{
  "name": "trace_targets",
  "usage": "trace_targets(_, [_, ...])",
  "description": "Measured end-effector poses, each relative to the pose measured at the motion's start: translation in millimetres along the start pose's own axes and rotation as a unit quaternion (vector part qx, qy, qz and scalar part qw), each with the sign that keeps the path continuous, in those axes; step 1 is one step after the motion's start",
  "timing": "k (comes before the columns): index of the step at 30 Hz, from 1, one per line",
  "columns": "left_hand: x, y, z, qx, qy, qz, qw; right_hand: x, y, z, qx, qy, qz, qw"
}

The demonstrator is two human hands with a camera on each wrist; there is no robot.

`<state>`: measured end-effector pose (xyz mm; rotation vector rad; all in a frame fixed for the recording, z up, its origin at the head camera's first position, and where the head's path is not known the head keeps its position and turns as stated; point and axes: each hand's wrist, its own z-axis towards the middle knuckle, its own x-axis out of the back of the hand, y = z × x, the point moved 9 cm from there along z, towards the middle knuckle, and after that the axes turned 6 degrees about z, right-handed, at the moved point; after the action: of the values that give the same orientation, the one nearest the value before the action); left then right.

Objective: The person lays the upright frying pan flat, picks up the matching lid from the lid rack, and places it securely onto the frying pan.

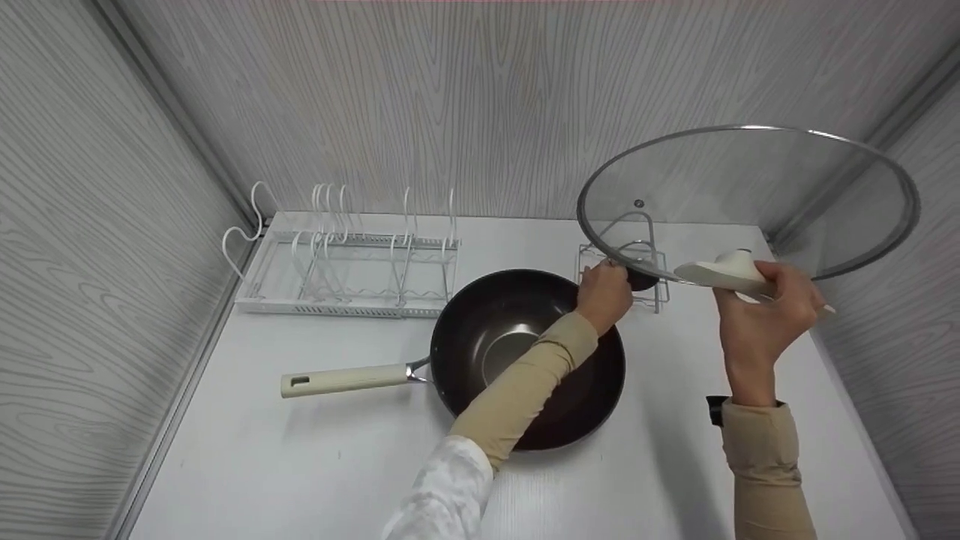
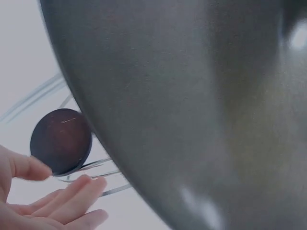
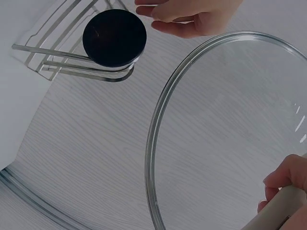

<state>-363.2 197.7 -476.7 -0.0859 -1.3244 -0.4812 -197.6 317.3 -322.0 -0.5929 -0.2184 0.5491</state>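
Note:
My right hand (image 1: 776,311) grips the cream handle (image 1: 731,271) of a large glass lid (image 1: 757,187). The lid is raised and tilted above the right of the table, its metal rim facing up. My left hand (image 1: 606,296) reaches across a dark wok (image 1: 525,300) to a small wire rack (image 1: 661,296). A dark round piece (image 2: 61,141) sits at that rack, its kind unclear. In the left wrist view, the left thumb (image 2: 31,167) and fingers are spread apart beside this piece, with nothing between them. The wok stands on the table, its cream handle pointing left.
A long white wire rack (image 1: 352,274) with upright curved dividers stands at the back left of the white table (image 1: 247,465). Wood-grain panels (image 1: 480,97) close in the back and both sides. The left forearm passes over the wok.

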Motion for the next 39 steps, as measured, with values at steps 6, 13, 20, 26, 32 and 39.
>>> trace_targets(6, [12.4,-1.9,-11.0,-0.020,-0.006,0.013,0.9997,11,-14,-3,0.000,0.008,0.002,1.000])
trace_targets(13, [27.3,-5.3,-29.1,-0.059,-0.022,0.065,0.9959,23,-31,-6,-0.008,0.017,0.012,1.000])
trace_targets(20, [47.8,-19.5,-58.0,-0.081,-0.033,0.065,0.9941,29,-33,-11,0.014,0.020,0.019,1.000])
trace_targets(26, [66.7,-39.8,-93.8,-0.109,-0.023,0.104,0.9883,33,-41,-12,0.016,0.029,0.036,0.999])
trace_targets(32, [96.9,-65.9,-136.8,-0.147,0.065,0.143,0.9765,40,-49,-14,0.012,0.031,0.041,0.999])
trace_targets(39, [122.8,-104.8,-176.2,-0.165,0.138,0.168,0.9619,44,-57,-18,0.008,0.018,0.047,0.999])
